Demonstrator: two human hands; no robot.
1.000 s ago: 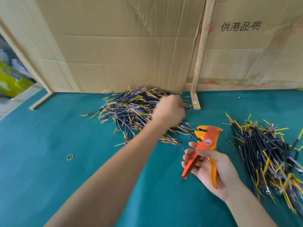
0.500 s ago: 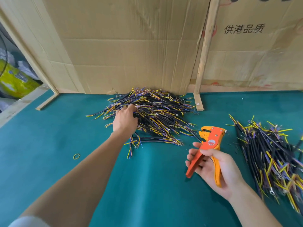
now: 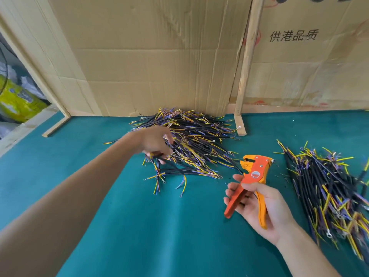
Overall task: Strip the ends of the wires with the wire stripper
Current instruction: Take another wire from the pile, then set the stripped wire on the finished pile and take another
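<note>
A heap of short black wires with yellow, blue and purple ends [image 3: 196, 136] lies at the back of the green table, against the cardboard wall. My left hand [image 3: 154, 141] reaches into its left edge and its fingers pinch a black wire [image 3: 159, 155] there. My right hand [image 3: 259, 204] lies palm up in front of the heap and holds the orange wire stripper [image 3: 252, 176] by its handles, jaws pointing away from me. A second pile of the same wires [image 3: 327, 186] lies at the right.
The green table mat [image 3: 159, 236] stretches toward me. Cardboard sheets [image 3: 159, 56] wall off the back, with a wooden upright [image 3: 246, 62] and its foot beside the heap. A few loose wires [image 3: 169, 182] lie in front of the heap. A yellow bag [image 3: 16, 98] sits beyond the left edge.
My left hand moved from the right side of the heap to its left edge and closed its fingers on a wire. My right hand with the stripper stayed about where it was.
</note>
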